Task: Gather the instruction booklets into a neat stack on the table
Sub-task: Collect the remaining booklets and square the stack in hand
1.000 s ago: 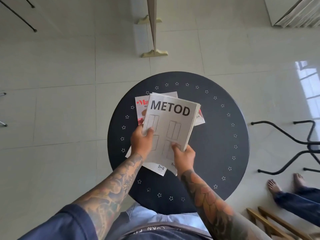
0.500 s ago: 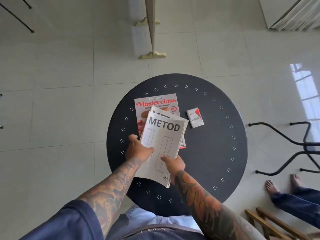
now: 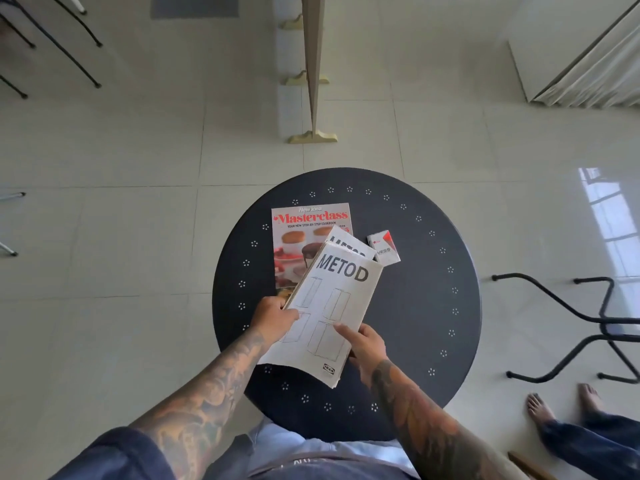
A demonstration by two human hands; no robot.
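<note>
A white METOD booklet (image 3: 332, 306) tops a small pile over the round black table (image 3: 415, 306). My left hand (image 3: 273, 317) grips the pile's left edge and my right hand (image 3: 363, 341) holds its lower right side. A second METOD booklet (image 3: 349, 242) pokes out from beneath the top one at its far end. Under both, flat on the table, lies a Masterclass cookbook magazine (image 3: 304, 237), partly covered by the pile. Whether the pile rests on the table or hangs just above it I cannot tell.
A small white and red box (image 3: 383, 247) lies on the table right of the booklets. A black chair frame (image 3: 588, 323) and another person's bare feet (image 3: 561, 407) are to the right. A wooden post (image 3: 313, 81) stands beyond the table.
The booklets have come down and toward me, from held up in front of the camera to low over the table, uncovering the magazine and the small box. Both hands kept their hold.
</note>
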